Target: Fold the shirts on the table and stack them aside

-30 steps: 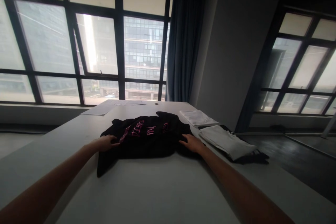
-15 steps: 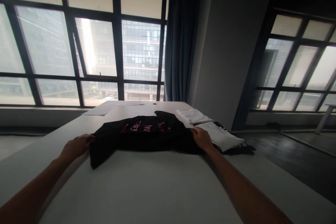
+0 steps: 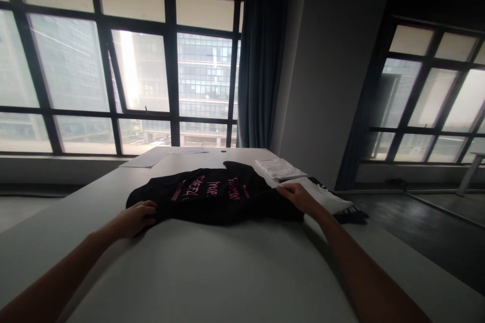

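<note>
Black shirt [image 3: 212, 197] with pink lettering lies spread on the pale worktop [image 3: 227, 272], stretched between both hands. Left hand [image 3: 134, 218] has its fingers [image 3: 147, 212] curled onto the shirt's near left edge; right hand [image 3: 301, 197] lays its fingers flat on the right edge, just beside folded white cloths [image 3: 326, 199].
</note>
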### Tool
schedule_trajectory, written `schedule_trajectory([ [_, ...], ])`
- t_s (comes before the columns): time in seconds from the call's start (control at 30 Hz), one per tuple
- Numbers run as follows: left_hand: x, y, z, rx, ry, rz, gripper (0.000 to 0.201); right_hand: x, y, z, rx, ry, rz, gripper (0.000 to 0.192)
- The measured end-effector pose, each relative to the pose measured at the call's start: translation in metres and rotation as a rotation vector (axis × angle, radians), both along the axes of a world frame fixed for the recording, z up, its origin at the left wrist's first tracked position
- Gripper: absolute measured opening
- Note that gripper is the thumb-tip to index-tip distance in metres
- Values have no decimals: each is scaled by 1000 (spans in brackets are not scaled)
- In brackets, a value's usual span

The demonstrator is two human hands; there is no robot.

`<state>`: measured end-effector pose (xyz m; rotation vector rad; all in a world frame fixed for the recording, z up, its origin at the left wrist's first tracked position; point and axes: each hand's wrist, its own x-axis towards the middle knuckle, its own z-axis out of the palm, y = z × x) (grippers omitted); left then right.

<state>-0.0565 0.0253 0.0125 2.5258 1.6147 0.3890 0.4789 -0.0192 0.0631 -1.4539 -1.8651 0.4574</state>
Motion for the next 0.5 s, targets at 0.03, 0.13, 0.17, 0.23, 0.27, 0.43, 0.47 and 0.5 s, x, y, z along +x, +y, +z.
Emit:
schedule_trajectory([
  [0.03, -7, -2, 7, -32, -48, -25, 42, 2, -3, 1, -115, -19, 25, 68],
  [0.13, -36, -10, 26, -131, -233, -71, 51, 5, -5, -4, -370, -120, 100, 75],
  [0.17, -45, -13, 31, -173, -279, -60, 53, 5, -3, -9, -364, -175, 101, 70],
  [0.23, -61, -15, 37, -250, -342, -7, 54, 3, 4, -20, -290, -297, 60, 67],
  [0.27, -65, -15, 38, -277, -364, 18, 53, 0, 8, -26, -259, -351, 40, 72],
  [0.43, -68, -16, 41, -268, -453, 54, 48, -10, 19, -30, -187, -449, -5, 26],
  [0.47, -70, -18, 42, -273, -461, 53, 47, -8, 17, -25, -162, -403, 5, 19],
  [0.5, -73, -22, 42, -254, -458, 78, 48, -4, 12, -19, -151, -321, 38, 18],
])
